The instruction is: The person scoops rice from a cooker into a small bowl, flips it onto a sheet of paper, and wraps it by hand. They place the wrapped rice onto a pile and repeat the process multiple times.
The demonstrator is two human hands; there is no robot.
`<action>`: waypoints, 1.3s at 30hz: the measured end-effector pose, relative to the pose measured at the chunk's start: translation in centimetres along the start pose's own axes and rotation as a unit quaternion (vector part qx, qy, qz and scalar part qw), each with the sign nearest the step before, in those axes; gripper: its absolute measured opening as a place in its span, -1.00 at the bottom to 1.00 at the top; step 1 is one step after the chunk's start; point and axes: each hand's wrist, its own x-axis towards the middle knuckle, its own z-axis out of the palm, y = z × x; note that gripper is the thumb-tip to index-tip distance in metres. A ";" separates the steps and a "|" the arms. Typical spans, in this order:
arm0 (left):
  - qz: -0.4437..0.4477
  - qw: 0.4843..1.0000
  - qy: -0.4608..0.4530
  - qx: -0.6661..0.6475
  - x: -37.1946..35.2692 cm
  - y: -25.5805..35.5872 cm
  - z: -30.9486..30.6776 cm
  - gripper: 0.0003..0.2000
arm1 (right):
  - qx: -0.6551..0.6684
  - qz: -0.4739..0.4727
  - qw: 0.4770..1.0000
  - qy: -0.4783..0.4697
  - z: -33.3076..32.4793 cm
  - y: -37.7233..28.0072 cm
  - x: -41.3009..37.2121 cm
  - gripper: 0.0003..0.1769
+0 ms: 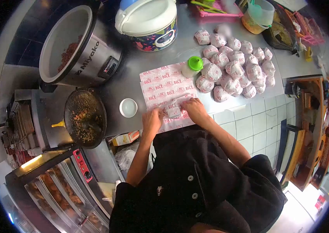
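Observation:
Near the counter's front edge, a parcel in printed paper [172,109] lies on a stack of the same red-printed sheets [158,87]. My left hand [153,118] holds its left side, fingers closed on the paper. At the parcel's right side, the fingers of my right hand [194,108] are pinched on the wrapping. What the parcel contains is hidden by the paper. A bottle with a green lid [195,64] stands at the sheets' upper right. Many wrapped parcels [234,70] are heaped to the right. A small white bowl [128,107] sits left of the sheets.
A large Miyako cooker [90,58] and a pan of chopped food [83,118] are at the left. At the back stand a flowered rice cooker [153,37], a pink tray [221,13] and a clear tub [257,23]. A glass-fronted warmer [57,190] is lower left.

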 end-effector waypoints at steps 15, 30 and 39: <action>0.125 0.973 0.193 0.033 -2.1 0.3 2.1 -0.77 | -0.042 -0.032 0.983 0.177 1.7 -1.0 -0.3 -0.66; 0.093 0.986 0.113 -0.083 -0.7 1.0 2.0 -0.83 | 0.100 0.072 0.969 0.214 4.8 -3.5 -2.3 -0.54; 0.023 0.860 -0.327 -0.392 4.3 -1.5 -0.7 -0.65 | 0.272 0.094 0.922 0.259 3.8 -2.7 -2.9 -0.59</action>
